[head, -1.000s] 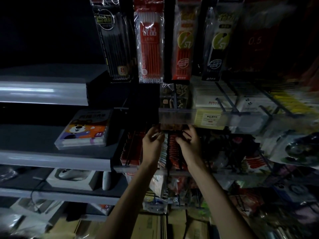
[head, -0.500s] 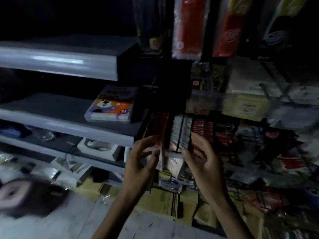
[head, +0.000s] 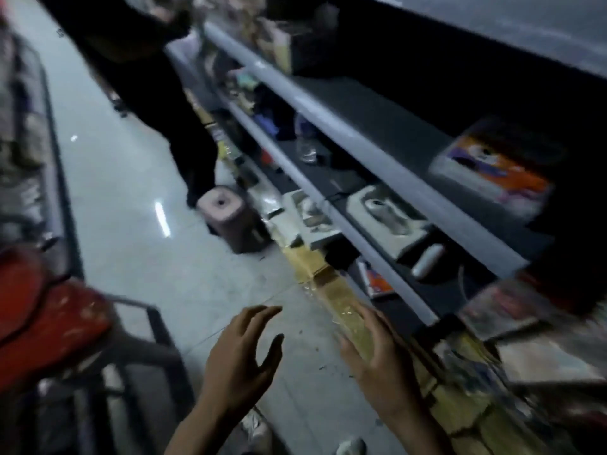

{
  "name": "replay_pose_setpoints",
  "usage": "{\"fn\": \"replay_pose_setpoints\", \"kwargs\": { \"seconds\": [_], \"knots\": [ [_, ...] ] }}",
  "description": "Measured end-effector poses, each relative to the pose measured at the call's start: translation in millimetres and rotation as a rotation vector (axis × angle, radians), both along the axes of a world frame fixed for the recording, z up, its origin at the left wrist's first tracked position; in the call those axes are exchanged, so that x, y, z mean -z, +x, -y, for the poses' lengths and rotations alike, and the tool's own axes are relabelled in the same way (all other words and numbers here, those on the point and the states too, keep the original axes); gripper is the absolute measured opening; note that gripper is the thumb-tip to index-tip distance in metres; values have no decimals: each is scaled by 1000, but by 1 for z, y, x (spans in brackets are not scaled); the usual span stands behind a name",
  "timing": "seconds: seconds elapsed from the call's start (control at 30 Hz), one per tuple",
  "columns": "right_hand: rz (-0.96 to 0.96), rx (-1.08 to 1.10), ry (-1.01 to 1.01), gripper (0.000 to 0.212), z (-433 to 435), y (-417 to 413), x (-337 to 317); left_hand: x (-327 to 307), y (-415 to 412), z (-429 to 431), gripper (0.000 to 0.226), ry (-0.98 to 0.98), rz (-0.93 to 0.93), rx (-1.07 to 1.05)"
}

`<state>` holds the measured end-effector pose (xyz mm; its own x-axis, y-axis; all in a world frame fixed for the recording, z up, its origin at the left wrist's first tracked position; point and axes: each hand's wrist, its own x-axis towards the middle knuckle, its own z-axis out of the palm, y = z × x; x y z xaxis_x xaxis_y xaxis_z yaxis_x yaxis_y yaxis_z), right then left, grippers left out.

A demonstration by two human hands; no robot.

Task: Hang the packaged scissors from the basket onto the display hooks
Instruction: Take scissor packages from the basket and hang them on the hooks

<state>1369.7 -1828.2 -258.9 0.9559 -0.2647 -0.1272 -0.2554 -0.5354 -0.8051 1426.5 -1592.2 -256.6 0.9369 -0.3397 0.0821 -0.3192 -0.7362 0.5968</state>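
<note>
The view is blurred and turned left, down the shop aisle. My left hand [head: 244,359] and my right hand [head: 377,359] hover empty over the floor at the bottom centre, fingers spread and relaxed. A red basket [head: 42,310] sits on a metal frame at the lower left; its contents are too blurred to make out. No packaged scissors or display hooks can be made out in view. Some blurred packets [head: 502,310] hang at the right edge.
Grey shelves [head: 377,152] run along the right with boxed goods. Flat cardboard boxes [head: 331,290] line the floor below them. A pink stool [head: 226,215] stands in the aisle beside a person in dark clothes [head: 147,77]. Pale floor [head: 138,198] lies between.
The view has swung left and down from the hook display to the aisle. Both hands have left the hanging packets and dropped low, empty.
</note>
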Motion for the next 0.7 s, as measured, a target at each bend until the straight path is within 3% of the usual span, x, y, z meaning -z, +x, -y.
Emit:
{"fn": "replay_pose_setpoints", "kwargs": {
  "seconds": [0.17,0.37,0.6,0.7],
  "knots": [
    [-170,-434,-120,63,-115,75,37,40,4,-126,44,117,9,-283],
    [-148,-846,-261,67,-272,152,56,70,-7,-263,50,199,-111,-572],
    [-106,-1154,-347,69,-414,217,76,111,6,-380,54,122,-296,-936],
    [-85,-1243,-361,68,-463,250,79,124,34,-418,53,130,-288,-1019]
  ]
}}
